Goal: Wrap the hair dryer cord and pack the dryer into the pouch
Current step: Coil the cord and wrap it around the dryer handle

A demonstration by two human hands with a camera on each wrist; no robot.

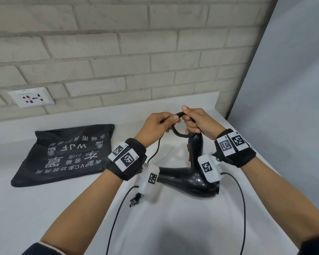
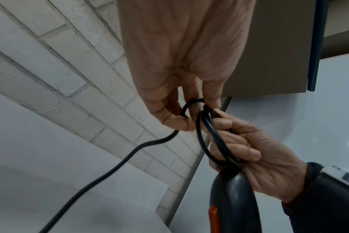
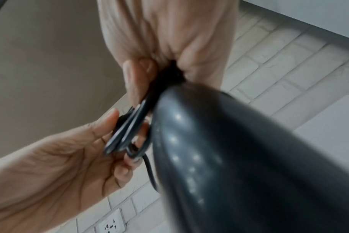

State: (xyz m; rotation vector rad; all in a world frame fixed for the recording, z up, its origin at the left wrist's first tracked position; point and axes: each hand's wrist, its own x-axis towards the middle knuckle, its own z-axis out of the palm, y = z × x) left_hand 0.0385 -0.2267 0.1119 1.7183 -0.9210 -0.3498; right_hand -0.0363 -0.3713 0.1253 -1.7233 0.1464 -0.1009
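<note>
There are two hands: one left hand (image 1: 156,126) and one right hand (image 1: 199,124). Between them is one cord (image 1: 175,132), which makes a few loops; the exact number I cannot tell. One hair dryer (image 1: 190,179) lies under the hands, with two red switches on its handle. One plug (image 1: 134,199) is below the left wrist. One black pouch (image 1: 66,155) lies left of the left hand on the one worktop (image 1: 44,208). One wall socket (image 1: 31,97) is far left of the hands. Each wrist carries one black band, so two bands.
</note>
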